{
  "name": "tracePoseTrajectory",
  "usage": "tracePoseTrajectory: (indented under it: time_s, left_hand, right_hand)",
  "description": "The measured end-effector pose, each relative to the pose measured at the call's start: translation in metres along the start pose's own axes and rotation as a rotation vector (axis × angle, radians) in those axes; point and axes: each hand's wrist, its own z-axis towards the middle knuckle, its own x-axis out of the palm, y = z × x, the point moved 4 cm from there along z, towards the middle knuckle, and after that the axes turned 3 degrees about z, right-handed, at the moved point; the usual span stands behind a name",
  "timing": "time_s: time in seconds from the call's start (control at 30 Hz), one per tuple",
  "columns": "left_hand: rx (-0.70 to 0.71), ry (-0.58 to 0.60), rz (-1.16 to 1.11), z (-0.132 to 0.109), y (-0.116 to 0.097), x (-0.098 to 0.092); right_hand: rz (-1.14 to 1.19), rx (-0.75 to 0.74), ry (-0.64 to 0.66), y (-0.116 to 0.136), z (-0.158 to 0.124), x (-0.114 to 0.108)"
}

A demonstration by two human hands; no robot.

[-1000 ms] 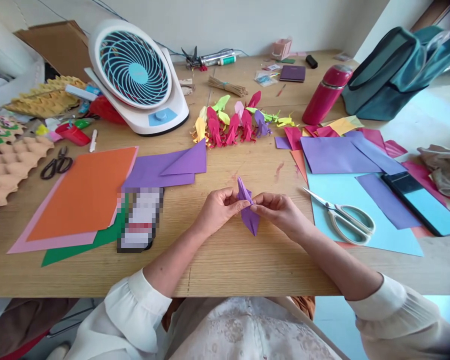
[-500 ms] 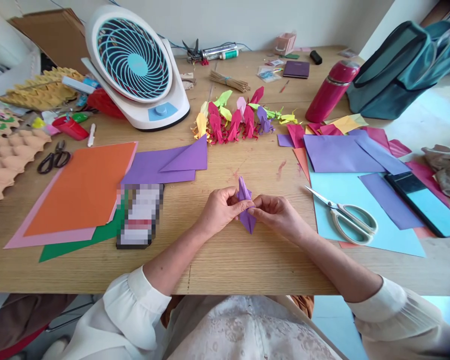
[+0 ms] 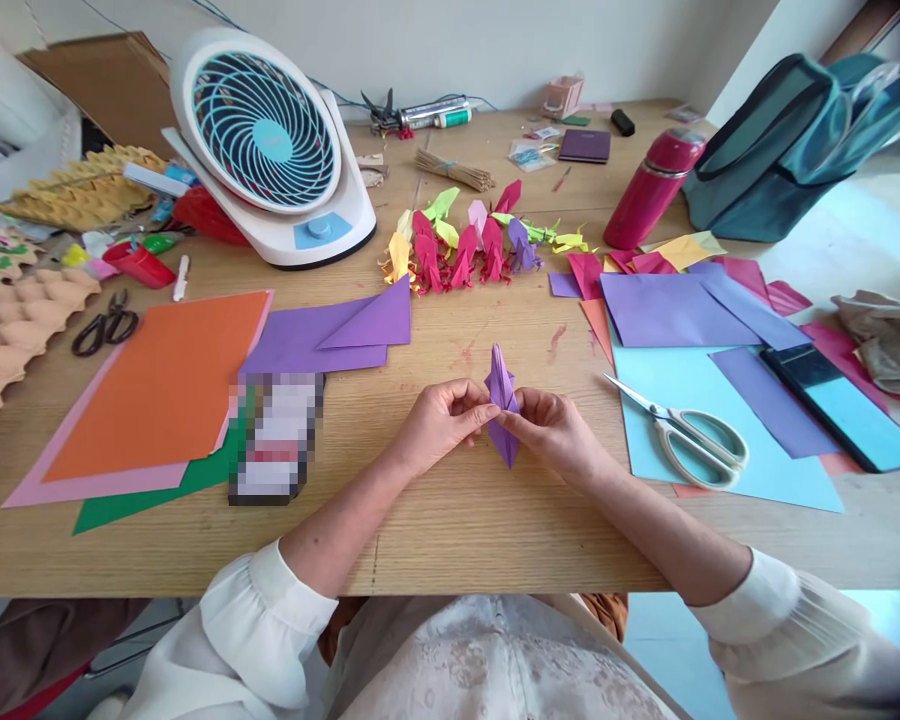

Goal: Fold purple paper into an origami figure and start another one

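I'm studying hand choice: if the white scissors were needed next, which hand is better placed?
Probably the right hand: the white scissors lie on its side, nearer it than the left hand. Both hands hold the purple folded paper, though.

Folded purple paper, pointed both ends, between hands.

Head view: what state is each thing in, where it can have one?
Left hand: pinching the purple paper figure
Right hand: pinching it too
Purple paper figure: folded, narrow, pointed
White-handled scissors: blades shut, lying flat
Red vacuum flask: capped, upright
Desk fan: on or off unclear
Stick bundle: tied
Dark purple booklet: closed
Orange sheet: unfolded, flat
Left phone: face up
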Motion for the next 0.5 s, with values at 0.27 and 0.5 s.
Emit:
tracePoseTrajectory:
  time_s: [0.27,0.5]
  left_hand:
    - [0.178,-0.154,0.309,-0.003,-0.011,-0.004]
    - [0.269,-0.197,0.405,-0.004,-0.015,-0.011]
  right_hand:
    - [0.024,-0.004,-0.012,0.004,0.000,0.003]
    - [0.047,0.003,0.094,0.011,-0.001,0.001]
